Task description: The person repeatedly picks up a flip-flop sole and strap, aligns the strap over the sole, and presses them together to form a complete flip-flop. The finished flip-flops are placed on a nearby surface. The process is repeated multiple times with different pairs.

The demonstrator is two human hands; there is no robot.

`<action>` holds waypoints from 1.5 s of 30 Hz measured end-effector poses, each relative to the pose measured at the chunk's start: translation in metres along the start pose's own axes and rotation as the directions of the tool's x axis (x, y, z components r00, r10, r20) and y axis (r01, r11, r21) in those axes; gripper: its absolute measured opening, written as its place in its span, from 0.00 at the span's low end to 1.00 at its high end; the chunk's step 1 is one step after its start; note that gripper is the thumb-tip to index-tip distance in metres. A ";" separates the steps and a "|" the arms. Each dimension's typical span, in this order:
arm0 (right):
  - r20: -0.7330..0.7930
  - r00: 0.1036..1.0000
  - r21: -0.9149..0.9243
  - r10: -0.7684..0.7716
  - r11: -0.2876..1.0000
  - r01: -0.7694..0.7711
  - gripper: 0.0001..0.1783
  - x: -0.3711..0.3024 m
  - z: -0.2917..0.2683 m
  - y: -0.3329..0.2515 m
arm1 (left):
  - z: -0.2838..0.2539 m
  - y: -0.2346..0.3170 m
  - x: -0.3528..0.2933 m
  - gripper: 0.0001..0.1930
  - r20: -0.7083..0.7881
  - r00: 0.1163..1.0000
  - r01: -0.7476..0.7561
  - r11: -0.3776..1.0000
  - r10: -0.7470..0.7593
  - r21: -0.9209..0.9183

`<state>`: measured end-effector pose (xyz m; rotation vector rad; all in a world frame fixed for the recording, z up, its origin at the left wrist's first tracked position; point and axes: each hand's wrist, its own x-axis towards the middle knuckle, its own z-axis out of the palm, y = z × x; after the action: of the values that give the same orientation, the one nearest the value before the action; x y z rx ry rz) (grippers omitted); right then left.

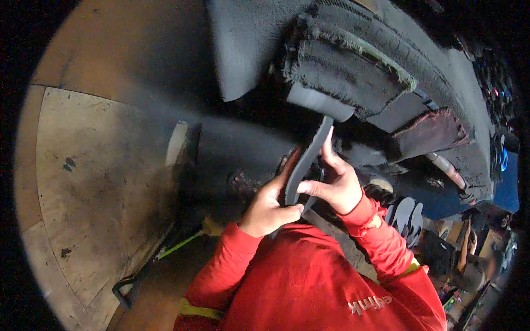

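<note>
A dark grey sandal sole [307,160] stands on edge between my hands, its far tip against a grey roller [320,103]. I cannot tell if they touch or only overlap in view. My left hand [270,208] closes on the near end, with the thumb along the edge and the fingers behind. My right hand [338,185] grips the other side, thumb pressed near the middle and fingers reaching up toward the roller. A strap seems to show beneath the sole, partly hidden by my fingers.
Frayed dark cloth [348,74] covers the dusty machine housing above the roller. A reddish rag [430,132] hangs at its right. Several grey sandals [406,218] stand beside my right arm. Wooden boards [99,182] form a surface at the left. Another person's arm [468,245] shows far right.
</note>
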<state>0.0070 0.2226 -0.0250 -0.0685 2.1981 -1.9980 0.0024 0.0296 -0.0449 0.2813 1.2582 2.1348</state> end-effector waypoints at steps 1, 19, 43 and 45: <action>0.007 0.992 -0.132 -0.122 0.984 0.122 0.60 -0.003 0.003 0.000 | 0.003 0.002 -0.004 0.47 -0.044 0.999 -0.018 1.000 0.018 0.003; 0.300 0.832 0.875 0.466 0.214 -0.435 0.22 0.045 -0.014 0.050 | 0.008 0.045 0.102 0.25 -0.151 0.947 0.318 0.886 -0.282 0.338; -0.251 0.913 -0.385 -0.322 0.898 0.210 0.47 0.008 0.057 0.076 | -0.007 0.020 0.028 0.31 -0.155 0.960 -0.095 0.790 0.235 0.606; -0.261 0.894 -0.450 -0.364 0.865 0.221 0.39 0.019 0.059 0.089 | -0.004 0.026 0.037 0.29 -0.188 0.955 -0.028 0.705 0.227 0.709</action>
<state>0.0046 0.1709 -0.1204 -0.1338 2.9728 -1.7446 -0.0393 0.0405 -0.0299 0.4190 2.2603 1.7347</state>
